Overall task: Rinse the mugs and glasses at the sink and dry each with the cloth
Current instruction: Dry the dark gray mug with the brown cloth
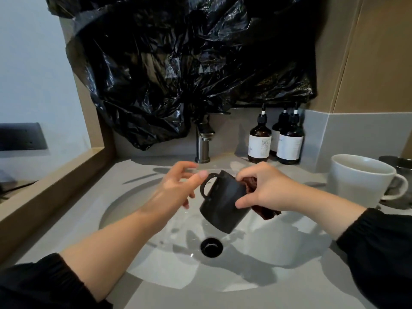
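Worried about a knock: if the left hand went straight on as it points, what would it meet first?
Probably the loop handle of the tilted matt black mug, just beyond the thumb of the left hand, held by the right hand; depth is unclear.

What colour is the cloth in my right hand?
Dark reddish brown cloth, against the black mug; head view.

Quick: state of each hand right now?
Left hand: open, holding nothing.
Right hand: gripping the matte black ceramic mug and dark red cloth.
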A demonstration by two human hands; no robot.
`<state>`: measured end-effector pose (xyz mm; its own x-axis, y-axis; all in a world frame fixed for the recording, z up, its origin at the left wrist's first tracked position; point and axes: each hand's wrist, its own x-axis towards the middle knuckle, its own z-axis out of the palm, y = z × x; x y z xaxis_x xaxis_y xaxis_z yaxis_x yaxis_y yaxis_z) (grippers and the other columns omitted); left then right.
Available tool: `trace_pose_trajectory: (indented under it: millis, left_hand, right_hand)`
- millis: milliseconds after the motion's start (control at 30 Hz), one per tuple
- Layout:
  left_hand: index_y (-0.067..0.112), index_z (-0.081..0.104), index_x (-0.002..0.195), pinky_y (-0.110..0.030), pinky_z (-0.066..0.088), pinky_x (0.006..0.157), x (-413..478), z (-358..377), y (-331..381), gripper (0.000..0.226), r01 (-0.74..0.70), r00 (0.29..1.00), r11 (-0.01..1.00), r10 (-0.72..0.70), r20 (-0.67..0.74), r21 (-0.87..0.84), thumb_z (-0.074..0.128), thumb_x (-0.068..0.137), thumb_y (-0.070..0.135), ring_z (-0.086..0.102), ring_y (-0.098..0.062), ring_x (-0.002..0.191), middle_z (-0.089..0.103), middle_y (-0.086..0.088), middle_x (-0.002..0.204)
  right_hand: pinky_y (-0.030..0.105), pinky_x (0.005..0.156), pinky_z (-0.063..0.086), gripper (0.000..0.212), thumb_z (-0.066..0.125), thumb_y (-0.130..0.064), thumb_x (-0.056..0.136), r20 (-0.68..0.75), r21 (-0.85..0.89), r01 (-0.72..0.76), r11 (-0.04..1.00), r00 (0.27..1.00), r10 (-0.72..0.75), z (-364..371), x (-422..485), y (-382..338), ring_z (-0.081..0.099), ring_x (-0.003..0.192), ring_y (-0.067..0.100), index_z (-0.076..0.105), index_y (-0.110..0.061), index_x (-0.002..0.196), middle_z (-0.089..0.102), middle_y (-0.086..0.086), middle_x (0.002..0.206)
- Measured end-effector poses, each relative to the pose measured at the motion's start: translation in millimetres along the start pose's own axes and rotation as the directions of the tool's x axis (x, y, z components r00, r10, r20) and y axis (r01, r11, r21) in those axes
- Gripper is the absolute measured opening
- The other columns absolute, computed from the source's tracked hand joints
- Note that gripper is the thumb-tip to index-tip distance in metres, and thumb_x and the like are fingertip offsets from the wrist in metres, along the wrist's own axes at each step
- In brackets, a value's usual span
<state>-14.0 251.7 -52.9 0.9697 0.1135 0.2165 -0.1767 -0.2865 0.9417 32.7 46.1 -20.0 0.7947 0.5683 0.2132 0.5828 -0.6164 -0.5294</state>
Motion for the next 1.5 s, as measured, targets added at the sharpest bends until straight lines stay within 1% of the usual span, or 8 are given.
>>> trace_pose_trajectory:
  millis: [133,333,467,567,800,1033,1267,1500]
  left_hand:
    - [0.045,0.032,0.139,-0.040,0.043,0.104,0,-12,-14,0.084,0.198,0.940,0.975,-0.160,0.301,-0.100,0.064,0.066,0.071,0.051,-0.013,0.124,0.051,0.007,0.137]
    - [0.019,0.067,0.113,-0.045,0.048,0.098,-13,2,0,0.076,0.539,0.760,0.773,-0.277,0.588,-0.334,0.057,0.058,0.070,0.065,-0.027,0.108,0.068,-0.011,0.118]
    - [0.019,0.076,0.106,-0.048,0.044,0.100,-16,3,6,0.082,0.577,0.743,0.722,-0.269,0.612,-0.383,0.038,0.061,0.077,0.061,-0.037,0.112,0.066,-0.016,0.121]
    - [0.012,0.071,0.109,-0.042,0.056,0.082,-19,7,11,0.070,0.584,0.756,0.719,-0.313,0.574,-0.376,0.052,0.068,0.065,0.065,-0.040,0.099,0.069,-0.018,0.112]
    - [0.009,0.062,0.111,-0.048,0.053,0.083,-13,12,3,0.053,0.544,0.839,0.689,-0.453,0.301,-0.479,0.061,0.078,0.050,0.068,-0.034,0.089,0.073,-0.018,0.091]
    - [0.017,0.066,0.115,-0.040,0.054,0.078,-9,14,-5,0.061,0.495,0.868,0.709,-0.427,0.252,-0.502,0.069,0.064,0.050,0.069,-0.025,0.095,0.073,-0.009,0.105]
    - [0.015,0.066,0.115,-0.038,0.053,0.082,-8,11,-7,0.055,0.476,0.879,0.744,-0.393,0.269,-0.469,0.069,0.072,0.049,0.069,-0.023,0.097,0.073,-0.009,0.107]
    - [0.017,0.068,0.102,-0.036,0.054,0.077,-11,10,-3,0.038,0.424,0.906,0.795,-0.364,0.217,-0.435,0.059,0.083,0.048,0.070,-0.022,0.085,0.074,-0.009,0.094]
  right_hand:
    - [0.039,0.048,0.046,0.015,0.080,-0.011,0.072,0.078,0.317,-0.064,0.946,0.996,0.041,-13,-3,3,0.057,0.049,0.029,0.068,-0.018,0.079,0.062,0.018,0.061]
    - [0.032,0.055,0.051,0.034,0.075,-0.005,0.057,0.156,0.557,-0.004,0.831,0.983,-0.099,-17,-5,-1,0.058,0.062,0.027,0.063,0.006,0.086,0.060,0.017,0.072]
    - [0.024,0.054,0.052,0.032,0.074,-0.003,0.058,0.176,0.598,-0.015,0.801,0.978,-0.112,-20,-6,-3,0.062,0.061,0.019,0.065,0.003,0.088,0.062,0.018,0.076]
    - [0.031,0.067,0.054,0.033,0.080,-0.003,0.063,0.123,0.494,-0.024,0.869,0.992,-0.043,-16,-5,-5,0.063,0.071,0.021,0.066,-0.001,0.093,0.064,0.015,0.081]
    - [0.028,0.071,0.052,0.021,0.079,-0.018,0.074,-0.371,0.391,-0.099,0.915,0.893,0.256,-17,3,1,0.065,0.081,0.015,0.065,-0.027,0.088,0.068,-0.006,0.084]
    - [0.004,0.088,0.035,0.030,0.074,-0.004,0.072,-0.493,-0.072,0.381,0.922,0.790,-0.365,32,-12,-16,0.051,0.098,-0.003,0.068,-0.014,0.100,0.055,-0.003,0.106]
    - [0.015,0.097,0.039,0.033,0.072,-0.011,0.075,-0.472,-0.080,0.415,0.906,0.785,-0.401,37,-8,-8,0.056,0.110,0.013,0.069,-0.014,0.108,0.062,-0.005,0.114]
    - [0.029,0.101,0.044,0.041,0.073,0.008,0.065,-0.294,-0.318,0.601,0.733,0.672,-0.679,35,-15,-1,0.058,0.113,0.021,0.070,-0.003,0.105,0.066,0.009,0.116]
